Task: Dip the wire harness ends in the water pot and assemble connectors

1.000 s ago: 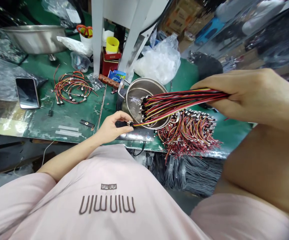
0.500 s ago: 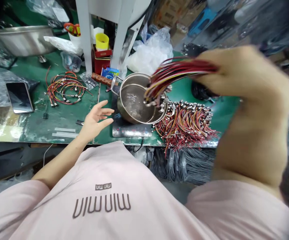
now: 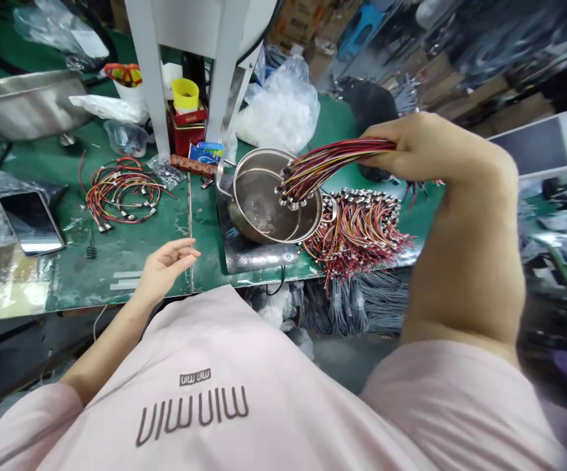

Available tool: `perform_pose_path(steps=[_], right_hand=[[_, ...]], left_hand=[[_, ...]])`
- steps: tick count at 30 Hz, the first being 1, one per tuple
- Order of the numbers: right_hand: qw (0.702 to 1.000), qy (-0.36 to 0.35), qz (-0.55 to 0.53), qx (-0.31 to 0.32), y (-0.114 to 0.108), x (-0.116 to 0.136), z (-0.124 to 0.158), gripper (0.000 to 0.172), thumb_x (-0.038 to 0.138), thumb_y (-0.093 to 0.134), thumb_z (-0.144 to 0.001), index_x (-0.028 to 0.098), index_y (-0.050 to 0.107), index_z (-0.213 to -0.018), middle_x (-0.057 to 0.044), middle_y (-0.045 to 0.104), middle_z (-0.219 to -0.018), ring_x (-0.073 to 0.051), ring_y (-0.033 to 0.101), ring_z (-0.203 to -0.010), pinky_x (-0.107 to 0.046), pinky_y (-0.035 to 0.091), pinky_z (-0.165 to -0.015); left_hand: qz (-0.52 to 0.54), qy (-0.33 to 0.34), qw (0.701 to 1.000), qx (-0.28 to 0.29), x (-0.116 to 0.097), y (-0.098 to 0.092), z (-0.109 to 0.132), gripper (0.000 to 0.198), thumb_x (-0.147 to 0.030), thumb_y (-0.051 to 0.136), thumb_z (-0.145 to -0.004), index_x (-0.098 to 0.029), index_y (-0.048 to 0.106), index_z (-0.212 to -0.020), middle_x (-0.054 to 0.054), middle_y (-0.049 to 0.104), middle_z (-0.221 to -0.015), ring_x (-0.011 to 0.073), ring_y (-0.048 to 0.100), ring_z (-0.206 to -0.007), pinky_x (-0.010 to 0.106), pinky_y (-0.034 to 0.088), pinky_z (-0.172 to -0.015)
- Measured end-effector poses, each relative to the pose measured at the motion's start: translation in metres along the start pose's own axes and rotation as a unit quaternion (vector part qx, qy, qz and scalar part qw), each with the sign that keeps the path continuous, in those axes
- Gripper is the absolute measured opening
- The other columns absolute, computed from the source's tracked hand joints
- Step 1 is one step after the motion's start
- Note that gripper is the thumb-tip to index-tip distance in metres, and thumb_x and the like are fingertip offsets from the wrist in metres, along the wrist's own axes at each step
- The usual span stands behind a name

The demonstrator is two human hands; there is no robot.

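Wire bundle [image 3: 337, 160] is clamped in the fingers of the right hand [image 3: 403, 145], upper right; its connector ends [image 3: 290, 199] are at the opening of the pot [image 3: 244, 226], centre. Left hand [image 3: 165, 267], left of centre: fingers slightly apart, holding nothing. Progress: 1 bundle in hand; whether the wire pile [image 3: 361, 229], right of centre, is finished cannot be told. Writing: 2 lines of inverted lettering [image 3: 192, 415], lower centre; wording uncertain.

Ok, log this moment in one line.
right hand: holds wire bundle | wire ends: at pot opening | left hand: open, empty | wire pile: beside pot
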State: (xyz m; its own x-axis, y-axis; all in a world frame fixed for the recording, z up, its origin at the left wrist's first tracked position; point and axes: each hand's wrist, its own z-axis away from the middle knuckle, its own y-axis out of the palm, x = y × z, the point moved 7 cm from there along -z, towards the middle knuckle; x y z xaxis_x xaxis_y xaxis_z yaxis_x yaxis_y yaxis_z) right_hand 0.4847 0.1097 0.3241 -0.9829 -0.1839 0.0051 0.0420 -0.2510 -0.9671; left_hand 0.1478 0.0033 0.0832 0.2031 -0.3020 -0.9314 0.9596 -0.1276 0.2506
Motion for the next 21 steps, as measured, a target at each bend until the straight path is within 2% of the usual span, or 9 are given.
perform_pose_path(steps=[3,6,9,14,21], right_hand=[[0.999,-0.018,-0.031,0.004,-0.007,0.004,0.014,0.011,0.023,0.055,-0.088,0.017,0.063,-0.083,0.004,0.051,-0.065,-0.006,0.04,-0.057,-0.023,0.032,-0.052],[0.994,-0.018,-0.11,-0.004,-0.011,0.007,0.027,0.027,0.041,0.058,-0.087,0.015,0.066,-0.088,0.006,0.052,-0.064,-0.003,0.039,-0.055,-0.02,0.033,-0.051],[0.979,0.01,-0.202,-0.021,-0.011,0.005,0.038,0.038,0.052,0.064,-0.079,0.014,0.066,-0.084,0.008,0.05,-0.058,-0.001,0.04,-0.051,-0.017,0.03,-0.047],[0.946,0.009,-0.322,-0.043,-0.009,0.016,0.054,0.035,0.047,0.078,-0.069,0.014,0.066,-0.075,0.008,0.053,-0.051,-0.002,0.045,-0.045,-0.015,0.031,-0.042],[0.907,-0.023,-0.41,-0.093,-0.014,0.044,0.072,0.032,0.042,0.082,-0.069,0.016,0.064,-0.067,0.006,0.053,-0.052,-0.004,0.045,-0.044,-0.018,0.034,-0.04]], left_hand=[[-0.002,-0.018,1.0,0.017,-0.004,-0.006,-0.002,0.04,-0.033,0.081,-0.068,-0.015,0.071,-0.103,0.006,0.074,-0.085,0.0142,0.065,-0.076,0.03,0.05,-0.078],[-0.007,-0.038,0.999,0.036,-0.008,-0.014,-0.003,0.041,-0.035,0.082,-0.066,-0.015,0.071,-0.1,0.006,0.074,-0.083,0.0145,0.065,-0.075,0.03,0.051,-0.08],[-0.013,-0.051,0.997,0.056,-0.011,-0.023,-0.005,0.043,-0.037,0.083,-0.065,-0.015,0.071,-0.1,0.007,0.074,-0.084,0.0159,0.067,-0.078,0.031,0.052,-0.081],[-0.015,-0.05,0.996,0.078,-0.013,-0.042,-0.01,0.045,-0.039,0.083,-0.064,-0.015,0.071,-0.101,0.008,0.074,-0.086,0.0165,0.067,-0.077,0.032,0.053,-0.08],[-0.013,-0.084,0.991,0.106,-0.014,-0.057,-0.018,0.049,-0.042,0.085,-0.061,-0.016,0.07,-0.099,0.007,0.075,-0.084,0.017,0.068,-0.078,0.032,0.054,-0.082]])
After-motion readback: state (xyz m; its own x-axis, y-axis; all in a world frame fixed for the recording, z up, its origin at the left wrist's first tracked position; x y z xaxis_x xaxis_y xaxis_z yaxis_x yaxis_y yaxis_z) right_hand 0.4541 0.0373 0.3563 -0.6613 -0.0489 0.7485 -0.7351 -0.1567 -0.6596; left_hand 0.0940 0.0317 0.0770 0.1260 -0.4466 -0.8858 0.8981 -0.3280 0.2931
